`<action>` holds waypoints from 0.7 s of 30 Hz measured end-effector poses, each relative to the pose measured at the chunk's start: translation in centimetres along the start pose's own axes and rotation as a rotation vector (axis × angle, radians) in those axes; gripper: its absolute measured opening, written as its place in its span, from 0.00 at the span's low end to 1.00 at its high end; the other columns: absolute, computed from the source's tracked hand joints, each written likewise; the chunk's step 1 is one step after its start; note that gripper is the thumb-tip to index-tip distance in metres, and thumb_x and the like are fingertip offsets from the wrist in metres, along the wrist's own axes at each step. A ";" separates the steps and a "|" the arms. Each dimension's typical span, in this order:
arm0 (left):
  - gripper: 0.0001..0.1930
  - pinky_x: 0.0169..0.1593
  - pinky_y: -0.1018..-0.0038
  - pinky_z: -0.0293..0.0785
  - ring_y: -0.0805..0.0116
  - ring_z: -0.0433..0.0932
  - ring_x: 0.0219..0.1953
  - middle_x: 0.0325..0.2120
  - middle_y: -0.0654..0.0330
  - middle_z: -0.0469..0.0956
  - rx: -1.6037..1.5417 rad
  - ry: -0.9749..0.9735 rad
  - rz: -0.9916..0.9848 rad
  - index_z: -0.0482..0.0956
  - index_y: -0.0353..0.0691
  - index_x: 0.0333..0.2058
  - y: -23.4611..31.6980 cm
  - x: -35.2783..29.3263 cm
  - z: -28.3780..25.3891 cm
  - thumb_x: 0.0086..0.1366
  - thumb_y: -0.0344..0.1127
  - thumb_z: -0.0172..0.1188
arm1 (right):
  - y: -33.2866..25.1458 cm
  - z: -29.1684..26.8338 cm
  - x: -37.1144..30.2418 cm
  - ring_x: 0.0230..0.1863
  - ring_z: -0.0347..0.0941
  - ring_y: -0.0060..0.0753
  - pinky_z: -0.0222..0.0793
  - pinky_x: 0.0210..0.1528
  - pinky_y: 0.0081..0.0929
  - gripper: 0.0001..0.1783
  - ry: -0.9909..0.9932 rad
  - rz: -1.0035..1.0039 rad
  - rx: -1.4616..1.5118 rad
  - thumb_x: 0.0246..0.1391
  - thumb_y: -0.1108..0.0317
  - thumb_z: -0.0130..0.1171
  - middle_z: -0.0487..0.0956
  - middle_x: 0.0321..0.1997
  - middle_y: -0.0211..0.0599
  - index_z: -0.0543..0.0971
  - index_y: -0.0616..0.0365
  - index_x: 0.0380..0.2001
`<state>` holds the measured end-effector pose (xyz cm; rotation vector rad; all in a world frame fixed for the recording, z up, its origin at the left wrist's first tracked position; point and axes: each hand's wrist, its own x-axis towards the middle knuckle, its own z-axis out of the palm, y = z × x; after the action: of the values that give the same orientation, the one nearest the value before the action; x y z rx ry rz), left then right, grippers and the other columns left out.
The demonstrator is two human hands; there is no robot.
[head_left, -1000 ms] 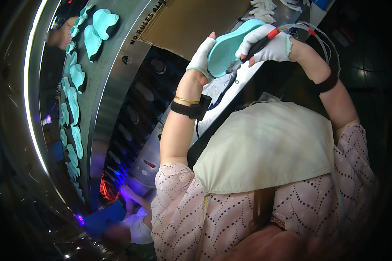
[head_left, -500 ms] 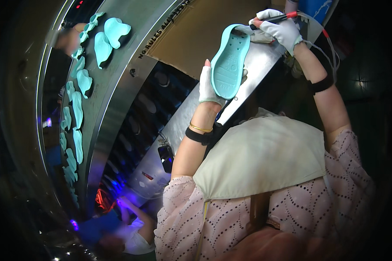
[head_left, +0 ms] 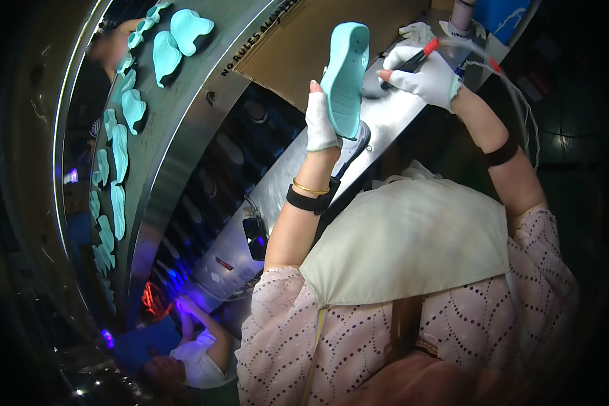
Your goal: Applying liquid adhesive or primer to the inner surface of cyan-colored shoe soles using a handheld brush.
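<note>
My left hand [head_left: 321, 124], in a white glove with bare fingertips, holds a turquoise foam shoe sole [head_left: 347, 84] upright above the bench. The sole is turned partly edge-on, with a ridged inner face showing. Most of the left fingers are hidden behind it. To its right, my gloved right hand [head_left: 427, 80] is closed round a black pen-like tool [head_left: 415, 61] with a red collar, joined to a clear hose [head_left: 477, 49]. The tool's tip points left toward the sole, and a gap shows between them.
Several turquoise shoe parts [head_left: 120, 152] lie on a green conveyor belt [head_left: 157, 111] at left. A brown cardboard sheet [head_left: 284, 57] lies ahead. On the metal bench [head_left: 281, 183] are a phone [head_left: 255, 238] and a small red object [head_left: 224, 262]. Another person [head_left: 199, 355] sits at lower left.
The sole has turned more edge-on and shifted slightly up and left. My right hand has come down and left with the tool. Shoe parts on the belt have shifted slightly.
</note>
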<state>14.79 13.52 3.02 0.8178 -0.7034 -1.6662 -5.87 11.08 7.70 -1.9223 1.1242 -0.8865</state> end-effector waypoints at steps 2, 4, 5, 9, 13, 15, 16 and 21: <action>0.29 0.40 0.74 0.70 0.68 0.74 0.35 0.37 0.57 0.75 0.023 -0.030 0.018 0.69 0.37 0.47 0.5 -0.7 0.2 0.64 0.58 0.34 | -1.3 -0.2 -0.3 0.25 0.69 0.16 0.63 0.27 0.15 0.08 -0.060 0.240 0.178 0.49 0.63 0.56 0.76 0.24 0.26 0.76 0.55 0.24; 0.30 0.41 0.75 0.69 0.69 0.74 0.35 0.36 0.57 0.75 0.010 -0.026 0.035 0.70 0.37 0.46 0.7 -0.8 0.3 0.64 0.59 0.34 | -1.7 -0.3 -0.3 0.25 0.71 0.16 0.65 0.27 0.15 0.11 0.008 0.157 0.339 0.49 0.59 0.56 0.77 0.25 0.27 0.76 0.55 0.25; 0.30 0.41 0.75 0.69 0.69 0.74 0.35 0.36 0.57 0.75 0.009 -0.026 0.034 0.70 0.37 0.46 0.7 -1.0 0.4 0.64 0.59 0.34 | -1.4 -0.1 -0.2 0.24 0.72 0.18 0.66 0.26 0.16 0.11 0.035 0.147 0.415 0.50 0.60 0.56 0.77 0.25 0.28 0.76 0.57 0.25; 0.30 0.44 0.74 0.69 0.66 0.74 0.37 0.38 0.56 0.74 -0.026 -0.079 0.100 0.67 0.37 0.49 1.2 -1.6 1.2 0.64 0.59 0.34 | -1.9 0.9 -0.4 0.25 0.74 0.23 0.69 0.27 0.18 0.11 -0.111 0.294 0.245 0.48 0.60 0.56 0.77 0.25 0.31 0.77 0.58 0.26; 0.31 0.45 0.71 0.69 0.64 0.74 0.40 0.41 0.55 0.73 -0.049 -0.064 0.068 0.63 0.38 0.52 1.5 -1.6 1.4 0.63 0.59 0.35 | -1.1 0.8 -0.6 0.28 0.72 0.21 0.63 0.22 0.13 0.14 -0.241 0.389 0.718 0.51 0.58 0.53 0.75 0.32 0.30 0.75 0.57 0.34; 0.31 0.45 0.70 0.70 0.63 0.74 0.40 0.42 0.54 0.73 -0.051 -0.081 0.081 0.63 0.38 0.52 1.3 -0.9 0.9 0.63 0.59 0.34 | -0.8 -0.3 -0.6 0.32 0.72 0.23 0.63 0.29 0.16 0.16 -0.083 0.361 0.966 0.52 0.59 0.50 0.74 0.35 0.31 0.73 0.56 0.41; 0.31 0.45 0.70 0.71 0.62 0.74 0.41 0.42 0.53 0.73 -0.055 -0.093 0.096 0.63 0.38 0.52 1.6 -0.7 1.2 0.63 0.59 0.34 | -1.1 -0.8 -0.5 0.33 0.72 0.22 0.62 0.30 0.16 0.16 0.035 0.317 1.010 0.52 0.59 0.50 0.74 0.35 0.30 0.73 0.55 0.41; 0.33 0.45 0.64 0.72 0.57 0.74 0.42 0.44 0.50 0.71 -0.119 -0.191 0.095 0.63 0.37 0.52 2.8 0.4 3.2 0.63 0.60 0.28 | -0.2 -2.8 -2.3 0.32 0.69 0.19 0.60 0.32 0.15 0.14 0.265 0.113 0.845 0.54 0.58 0.47 0.73 0.37 0.25 0.73 0.52 0.40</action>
<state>13.76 12.62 7.06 0.5375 -0.7542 -1.6961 -9.01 12.58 8.79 -1.0611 0.7912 -1.3121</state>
